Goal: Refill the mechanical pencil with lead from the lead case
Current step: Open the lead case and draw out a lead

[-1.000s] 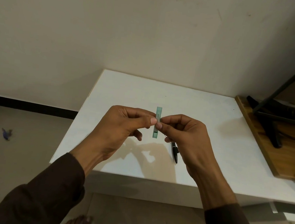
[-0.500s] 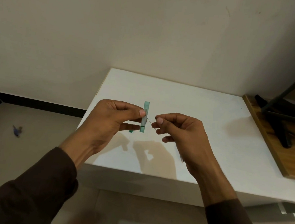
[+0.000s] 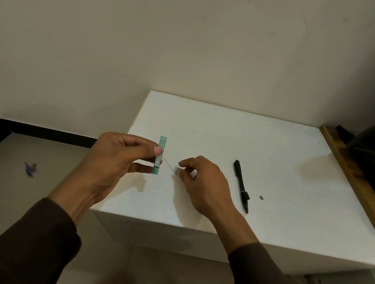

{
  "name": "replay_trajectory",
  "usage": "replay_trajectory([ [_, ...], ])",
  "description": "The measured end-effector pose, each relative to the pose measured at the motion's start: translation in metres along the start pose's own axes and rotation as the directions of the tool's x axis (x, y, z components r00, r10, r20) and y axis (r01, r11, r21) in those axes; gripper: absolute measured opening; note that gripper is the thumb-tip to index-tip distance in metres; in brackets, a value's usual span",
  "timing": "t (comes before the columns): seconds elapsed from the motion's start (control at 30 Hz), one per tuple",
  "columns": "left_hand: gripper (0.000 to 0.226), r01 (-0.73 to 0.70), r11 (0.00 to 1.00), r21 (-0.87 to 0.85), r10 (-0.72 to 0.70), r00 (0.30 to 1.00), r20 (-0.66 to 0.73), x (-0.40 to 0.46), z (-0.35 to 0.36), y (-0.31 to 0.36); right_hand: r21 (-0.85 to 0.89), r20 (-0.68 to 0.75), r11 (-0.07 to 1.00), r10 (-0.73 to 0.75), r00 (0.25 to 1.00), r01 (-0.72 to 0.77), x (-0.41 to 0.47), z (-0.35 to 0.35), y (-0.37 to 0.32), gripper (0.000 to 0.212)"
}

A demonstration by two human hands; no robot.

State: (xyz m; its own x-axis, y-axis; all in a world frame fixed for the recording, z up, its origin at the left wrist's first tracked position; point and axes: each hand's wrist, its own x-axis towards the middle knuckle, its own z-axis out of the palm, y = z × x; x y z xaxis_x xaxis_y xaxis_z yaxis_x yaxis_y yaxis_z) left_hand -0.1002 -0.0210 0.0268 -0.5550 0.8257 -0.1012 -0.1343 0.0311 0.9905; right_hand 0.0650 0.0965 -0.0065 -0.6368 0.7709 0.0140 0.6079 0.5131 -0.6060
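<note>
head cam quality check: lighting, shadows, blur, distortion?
Head view: dim, warm light; soft shadows of both hands fall on the white table. The left hand with the green lead case is fairly sharp; the right hand fingertips and thin lead are slightly smeared. Wide-angle bending shows at the edges.

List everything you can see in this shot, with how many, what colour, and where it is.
lead case: 1, translucent green, held upright in the left hand above the table's left part
pencil lead: 1, thin dark stick, running from the case down to the right fingertips
mechanical pencil: 1, black, lying on the table right of the hands
small piece: 1, dark grey, on the table right of the pencil
table: 1, white, against the wall
wooden board: 1, brown, at the table's right edge, dark frame on it
left hand: 1, gripping the case
right hand: 1, pinching the lead
</note>
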Motion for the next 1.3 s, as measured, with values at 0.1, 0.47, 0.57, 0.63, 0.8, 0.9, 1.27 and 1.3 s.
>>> replay_trajectory([
  [0.1,0.006,-0.005,1.000,0.026,0.005,1.000,-0.008,0.001,-0.002,0.000,-0.090,-0.007,0.995,-0.035,0.999,0.034,0.002,0.007,-0.002,0.028],
  [0.47,0.007,-0.042,0.994,0.096,0.033,0.995,0.094,-0.004,0.018,0.002,0.500,-0.194,0.865,0.063,0.979,0.043,-0.002,-0.041,-0.017,0.009],
  [0.57,0.009,-0.071,0.990,0.121,0.053,0.987,0.149,-0.005,0.034,0.003,0.603,-0.236,0.791,0.053,0.970,0.104,-0.009,-0.060,-0.020,0.010],
  [0.63,0.011,-0.088,0.985,0.147,0.062,0.983,0.173,-0.005,0.042,0.003,0.617,-0.229,0.780,0.048,0.972,0.107,-0.012,-0.065,-0.017,0.006],
  [0.8,0.012,-0.108,0.979,0.170,0.072,0.976,0.204,-0.006,0.053,0.005,0.612,-0.209,0.787,0.059,0.976,0.084,-0.014,-0.072,-0.006,0.006],
  [0.9,0.013,-0.122,0.975,0.187,0.081,0.974,0.212,-0.005,0.055,0.005,0.607,-0.207,0.791,0.068,0.976,0.074,-0.013,-0.074,-0.002,0.007],
  [1.27,0.010,-0.139,0.968,0.210,0.090,0.970,0.227,-0.004,0.057,0.004,0.600,-0.214,0.798,0.086,0.973,0.062,-0.014,-0.074,0.002,0.005],
  [1.3,0.010,-0.143,0.967,0.213,0.092,0.968,0.233,-0.004,0.057,0.004,0.596,-0.213,0.801,0.081,0.974,0.064,-0.014,-0.074,0.003,0.005],
])
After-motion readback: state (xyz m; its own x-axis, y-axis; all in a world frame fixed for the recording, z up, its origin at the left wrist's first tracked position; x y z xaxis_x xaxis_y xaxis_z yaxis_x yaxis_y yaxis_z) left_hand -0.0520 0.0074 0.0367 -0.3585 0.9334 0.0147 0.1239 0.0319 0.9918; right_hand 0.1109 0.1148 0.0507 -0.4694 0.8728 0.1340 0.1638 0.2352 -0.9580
